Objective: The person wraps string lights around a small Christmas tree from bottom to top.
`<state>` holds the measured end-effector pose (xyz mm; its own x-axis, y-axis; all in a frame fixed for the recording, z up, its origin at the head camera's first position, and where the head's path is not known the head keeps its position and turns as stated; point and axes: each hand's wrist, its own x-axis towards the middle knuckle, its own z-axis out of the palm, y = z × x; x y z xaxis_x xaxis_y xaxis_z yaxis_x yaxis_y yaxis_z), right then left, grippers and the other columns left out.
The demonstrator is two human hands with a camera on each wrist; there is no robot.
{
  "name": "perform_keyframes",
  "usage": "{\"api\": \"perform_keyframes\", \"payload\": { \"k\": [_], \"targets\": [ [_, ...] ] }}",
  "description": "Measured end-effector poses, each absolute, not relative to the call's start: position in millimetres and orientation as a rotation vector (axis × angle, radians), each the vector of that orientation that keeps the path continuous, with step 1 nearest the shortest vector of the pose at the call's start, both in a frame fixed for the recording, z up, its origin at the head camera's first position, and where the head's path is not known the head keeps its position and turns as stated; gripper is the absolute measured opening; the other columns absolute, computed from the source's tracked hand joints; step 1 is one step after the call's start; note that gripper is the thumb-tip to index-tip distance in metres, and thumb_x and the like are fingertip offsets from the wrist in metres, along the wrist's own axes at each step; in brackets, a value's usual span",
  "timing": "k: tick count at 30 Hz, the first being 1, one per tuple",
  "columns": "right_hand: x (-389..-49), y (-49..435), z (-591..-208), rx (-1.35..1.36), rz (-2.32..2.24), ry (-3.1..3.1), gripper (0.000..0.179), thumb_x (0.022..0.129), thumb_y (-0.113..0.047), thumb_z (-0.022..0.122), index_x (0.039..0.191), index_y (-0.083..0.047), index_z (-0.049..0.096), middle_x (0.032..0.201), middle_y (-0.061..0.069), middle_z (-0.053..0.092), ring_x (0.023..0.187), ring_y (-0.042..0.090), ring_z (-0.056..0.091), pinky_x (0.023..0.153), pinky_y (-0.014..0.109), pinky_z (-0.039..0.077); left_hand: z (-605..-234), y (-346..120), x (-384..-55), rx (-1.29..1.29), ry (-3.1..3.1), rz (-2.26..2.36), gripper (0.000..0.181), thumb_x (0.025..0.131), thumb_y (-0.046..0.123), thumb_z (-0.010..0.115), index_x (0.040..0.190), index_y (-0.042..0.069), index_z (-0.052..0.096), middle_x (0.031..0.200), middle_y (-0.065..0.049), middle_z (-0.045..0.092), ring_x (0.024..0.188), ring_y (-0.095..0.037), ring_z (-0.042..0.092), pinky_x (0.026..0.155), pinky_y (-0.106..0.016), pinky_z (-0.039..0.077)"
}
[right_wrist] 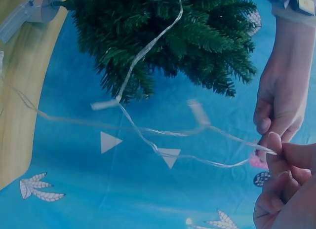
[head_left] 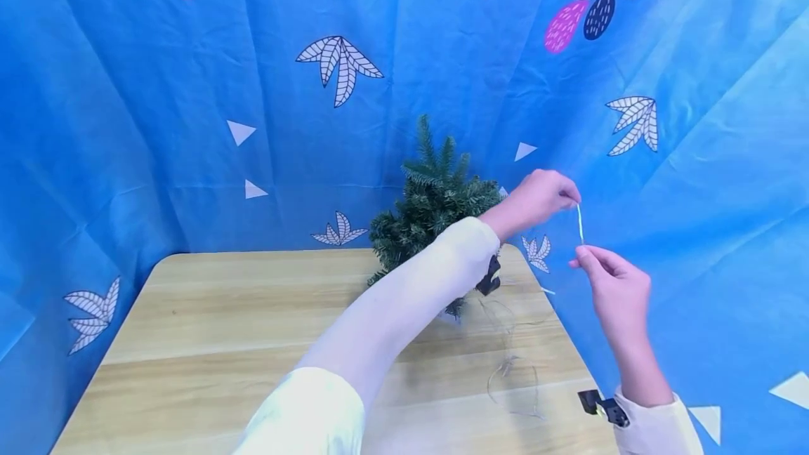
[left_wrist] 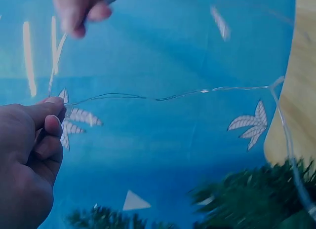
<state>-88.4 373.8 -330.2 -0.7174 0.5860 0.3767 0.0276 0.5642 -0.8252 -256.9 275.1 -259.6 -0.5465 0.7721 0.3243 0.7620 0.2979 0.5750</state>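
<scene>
A thin clear light string (head_left: pixel 580 223) runs between my two hands, above the table's right edge. My left hand (head_left: pixel 546 195) reaches across in front of a small green fir tree (head_left: pixel 426 195) and pinches the string between thumb and finger. Lower and nearer, my right hand (head_left: pixel 616 290) pinches another stretch of it. In the left wrist view, a length of the string (left_wrist: pixel 173 97) stretches from the left hand toward the tree. Two strands with small clear tubes run to the fingers of the right hand (right_wrist: pixel 286 179) in the right wrist view. My left forearm hides part of the tree.
Loose loops of thin wire (head_left: pixel 513 388) lie on the right side of the wooden table (head_left: pixel 253 321). A blue patterned cloth (head_left: pixel 189 90) hangs behind and beside the table. Black devices are strapped on both wrists.
</scene>
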Motion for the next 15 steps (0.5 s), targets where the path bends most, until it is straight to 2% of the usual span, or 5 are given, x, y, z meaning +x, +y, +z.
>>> {"api": "perform_keyframes", "payload": {
  "k": [4, 8, 11, 15],
  "targets": [
    [-91, 366, -331, -0.478, 1.164, -2.145, 0.03, 0.093, -0.034, 0.073, 0.113, -0.012, 0.078, 0.077, -0.021, 0.072, 0.088, 0.002, 0.063, 0.059, 0.023, 0.037, -249, 271, -275, 1.401, 2.511, 1.23, 0.017, 0.098, 0.018, 0.067, 0.111, 0.016, 0.078, 0.11, 0.006, 0.075, 0.096, -0.002, 0.068, 0.078, -0.009, 0.05],
    [-91, 357, -330, -0.484, 1.15, -2.175, 0.032, 0.093, -0.038, 0.073, 0.112, -0.012, 0.078, 0.077, -0.021, 0.072, 0.073, 0.008, 0.055, 0.054, 0.027, 0.034, -242, 264, -290, 1.3, 2.512, 1.297, 0.017, 0.099, 0.018, 0.066, 0.11, 0.017, 0.078, 0.109, 0.006, 0.075, 0.091, -0.003, 0.067, 0.074, -0.013, 0.051],
    [-90, 349, -330, -0.475, 1.147, -2.2, 0.034, 0.094, -0.04, 0.072, 0.111, -0.012, 0.078, 0.078, -0.02, 0.072, 0.072, 0.01, 0.054, 0.055, 0.027, 0.035, -238, 259, -298, 1.228, 2.516, 1.347, 0.017, 0.099, 0.018, 0.066, 0.11, 0.017, 0.078, 0.109, 0.006, 0.075, 0.094, -0.004, 0.067, 0.075, -0.015, 0.052],
    [-90, 340, -329, -0.467, 1.149, -2.217, 0.035, 0.094, -0.04, 0.071, 0.11, -0.01, 0.078, 0.079, -0.019, 0.072, 0.084, 0.005, 0.061, 0.064, 0.02, 0.042, -232, 253, -307, 1.156, 2.521, 1.381, 0.018, 0.099, 0.018, 0.065, 0.111, 0.017, 0.078, 0.113, 0.005, 0.073, 0.098, -0.005, 0.067, 0.077, -0.016, 0.053]
  ]
}}
